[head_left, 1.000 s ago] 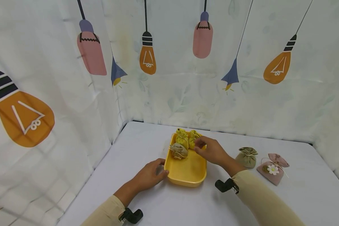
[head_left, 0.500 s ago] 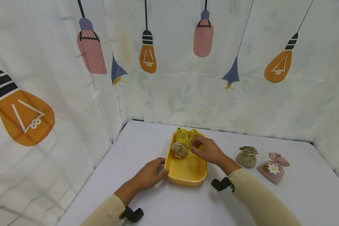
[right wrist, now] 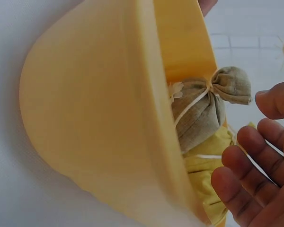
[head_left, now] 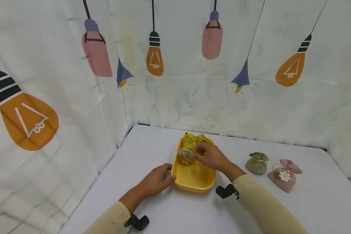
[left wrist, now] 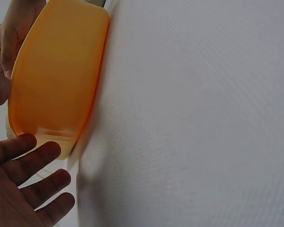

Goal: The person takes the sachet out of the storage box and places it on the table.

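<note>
A yellow plastic tray (head_left: pixel 193 177) sits on the table with small drawstring pouches at its far end. Two are yellow: one pouch (head_left: pixel 189 140) at the back left, another pouch (head_left: pixel 203 139) partly hidden behind my right hand. In front of them lies a grey-beige pouch (right wrist: pixel 199 113) tied with pale cord. My left hand (head_left: pixel 156 179) rests against the tray's left side, thumb at the rim and fingers loosely spread along the wall. Over the tray, beside the grey-beige pouch, hovers my right hand (head_left: pixel 212 157), fingers loosely bent with nothing between them.
To the right of the tray stand an olive-grey pouch (head_left: pixel 257 163) and a pink pouch (head_left: pixel 284 177) with a white flower. Behind the white table (head_left: pixel 152 139) hangs a curtain printed with lamps. A black wrist camera (head_left: pixel 226 191) juts from the right sleeve.
My right hand has moved left over the tray, from the right yellow pouch toward the grey-beige one. My left hand stays at the tray. The pouches have not visibly shifted.
</note>
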Demonstrator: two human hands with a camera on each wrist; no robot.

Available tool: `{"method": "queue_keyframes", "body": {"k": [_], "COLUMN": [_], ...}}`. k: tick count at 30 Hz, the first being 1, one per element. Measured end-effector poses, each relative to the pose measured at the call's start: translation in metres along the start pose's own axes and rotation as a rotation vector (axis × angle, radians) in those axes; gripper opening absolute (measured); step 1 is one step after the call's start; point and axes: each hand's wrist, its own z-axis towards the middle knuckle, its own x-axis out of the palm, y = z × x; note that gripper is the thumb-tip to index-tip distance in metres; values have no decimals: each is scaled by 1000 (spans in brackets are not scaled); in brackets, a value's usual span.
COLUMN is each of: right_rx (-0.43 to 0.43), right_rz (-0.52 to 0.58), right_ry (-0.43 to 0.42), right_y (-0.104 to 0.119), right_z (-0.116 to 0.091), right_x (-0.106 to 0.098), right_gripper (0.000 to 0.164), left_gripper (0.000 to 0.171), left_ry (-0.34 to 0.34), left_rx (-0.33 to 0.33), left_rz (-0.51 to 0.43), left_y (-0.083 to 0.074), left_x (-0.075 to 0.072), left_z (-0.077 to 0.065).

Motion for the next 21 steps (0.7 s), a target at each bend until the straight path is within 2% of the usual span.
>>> {"method": "queue_keyframes", "body": {"k": [5, 11, 21], "right_rx": [-12, -32, 4], "right_rz": [-21, -21, -36], "right_ry": [3, 24, 42], "right_y": [1, 6, 8], "right_z": [2, 7, 10], "right_x": [5, 8, 11], "right_gripper": [29, 23, 26], "left_gripper": [52, 52, 53], "left_ry": [5, -6, -2], "left_rx": [8, -15, -5], "left_rz": [6, 8, -2], "left_y": [0, 0, -3], "left_x": [-1, -2, -1], "left_z": [-2, -2, 0]}}
